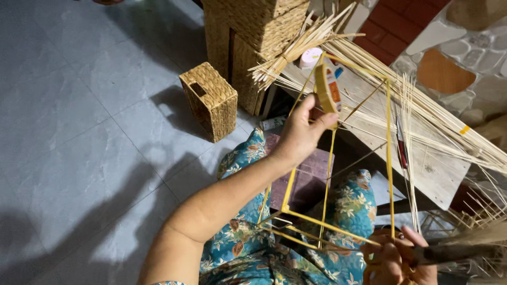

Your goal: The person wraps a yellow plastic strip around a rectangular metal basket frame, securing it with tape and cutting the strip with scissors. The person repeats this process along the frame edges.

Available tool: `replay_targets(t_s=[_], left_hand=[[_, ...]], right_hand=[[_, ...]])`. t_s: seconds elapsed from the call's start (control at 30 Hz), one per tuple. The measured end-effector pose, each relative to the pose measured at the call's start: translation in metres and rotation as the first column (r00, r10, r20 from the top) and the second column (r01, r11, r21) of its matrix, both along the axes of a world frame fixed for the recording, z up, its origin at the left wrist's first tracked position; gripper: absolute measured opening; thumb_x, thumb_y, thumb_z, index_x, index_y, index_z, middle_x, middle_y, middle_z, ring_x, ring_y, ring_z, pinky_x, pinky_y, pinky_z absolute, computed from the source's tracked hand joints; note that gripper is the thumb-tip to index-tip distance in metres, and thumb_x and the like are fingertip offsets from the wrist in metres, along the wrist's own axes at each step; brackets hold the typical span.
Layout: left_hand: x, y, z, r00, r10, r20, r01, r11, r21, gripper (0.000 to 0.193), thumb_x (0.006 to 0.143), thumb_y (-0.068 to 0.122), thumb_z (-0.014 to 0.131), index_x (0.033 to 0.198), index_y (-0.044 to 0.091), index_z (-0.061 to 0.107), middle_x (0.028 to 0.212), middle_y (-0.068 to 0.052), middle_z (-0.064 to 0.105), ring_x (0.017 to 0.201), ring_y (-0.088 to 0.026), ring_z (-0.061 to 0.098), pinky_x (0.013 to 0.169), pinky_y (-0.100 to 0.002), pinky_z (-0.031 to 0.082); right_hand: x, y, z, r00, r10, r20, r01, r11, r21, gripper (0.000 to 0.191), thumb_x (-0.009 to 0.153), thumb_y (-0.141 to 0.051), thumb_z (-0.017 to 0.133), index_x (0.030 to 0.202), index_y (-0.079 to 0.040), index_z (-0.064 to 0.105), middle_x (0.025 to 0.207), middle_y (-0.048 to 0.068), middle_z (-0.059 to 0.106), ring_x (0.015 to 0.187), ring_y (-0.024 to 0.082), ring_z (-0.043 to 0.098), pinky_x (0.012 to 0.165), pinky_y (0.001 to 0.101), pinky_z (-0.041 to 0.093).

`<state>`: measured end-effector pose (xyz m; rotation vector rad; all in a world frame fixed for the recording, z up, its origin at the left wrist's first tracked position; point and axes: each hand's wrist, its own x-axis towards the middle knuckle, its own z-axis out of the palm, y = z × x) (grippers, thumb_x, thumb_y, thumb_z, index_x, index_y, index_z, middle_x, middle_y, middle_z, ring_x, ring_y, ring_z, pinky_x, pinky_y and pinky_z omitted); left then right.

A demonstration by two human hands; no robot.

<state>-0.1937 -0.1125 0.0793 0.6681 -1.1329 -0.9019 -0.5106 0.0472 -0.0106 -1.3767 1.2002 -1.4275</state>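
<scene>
My left hand (302, 131) grips the top bar of a yellow wire box frame (390, 137) that stands tilted over my lap. A curved yellow strip (323, 87) sticks up from that fist. My right hand (397, 257) is at the frame's lower corner, closed around a bundle of thin pale reeds (460, 249) that runs off to the right. A few reeds rise from the lower corner along the frame's right upright.
A small woven basket (210, 100) lies on the grey tile floor; stacked larger woven baskets (253, 37) stand behind it. A low wooden board (433, 158) carries long reed bundles (422, 105), a glue bottle (311, 57) and a pen. A purple stool (309, 177) is under the frame.
</scene>
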Motion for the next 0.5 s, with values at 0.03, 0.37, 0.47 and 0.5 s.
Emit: replay_targets(t_s=[0.03,0.37,0.47,0.5], left_hand=[[-0.002,0.004,0.002,0.997,0.033,0.067,-0.032,0.999,-0.022,0.023,0.102,0.013,0.067,0.122,0.005,0.060,0.106,-0.004,0.072,0.095,-0.012,0.067,0.086,-0.029,0.056],[-0.022,0.036,-0.046,0.864,0.299,0.405,-0.178,0.934,-0.310,0.009,0.105,0.012,0.065,0.108,0.008,0.058,0.097,-0.009,0.063,0.082,-0.021,0.065,0.074,-0.033,0.054],[-0.013,0.050,-0.075,0.817,0.343,0.463,-0.213,0.926,-0.311,0.012,0.104,0.011,0.065,0.115,0.007,0.064,0.094,-0.013,0.059,0.079,-0.028,0.063,0.070,-0.039,0.050],[-0.010,0.058,-0.084,0.828,0.350,0.437,-0.218,0.921,-0.323,0.013,0.104,0.011,0.065,0.116,0.007,0.061,0.099,-0.014,0.061,0.083,-0.029,0.065,0.073,-0.039,0.052]], right_hand=[[-0.012,-0.008,-0.008,0.999,0.032,0.017,-0.032,0.999,0.033,0.039,0.097,-0.010,0.059,0.135,-0.010,0.054,0.101,0.027,0.069,0.080,0.022,0.074,0.066,0.0274,0.060],[0.039,0.000,-0.054,0.980,0.065,0.190,-0.027,0.980,-0.197,0.049,0.101,-0.011,0.063,0.147,0.001,0.054,0.097,0.021,0.069,0.075,0.015,0.068,0.082,0.0307,0.060],[0.066,0.004,-0.065,0.969,-0.010,0.247,0.030,0.997,-0.078,0.051,0.096,-0.003,0.063,0.146,0.002,0.054,0.097,0.021,0.068,0.079,0.017,0.066,0.073,0.0273,0.053],[0.073,0.004,-0.068,0.964,0.023,0.263,0.008,0.993,-0.117,0.052,0.094,-0.002,0.063,0.145,0.001,0.052,0.098,0.020,0.070,0.077,0.016,0.065,0.071,0.0269,0.052]])
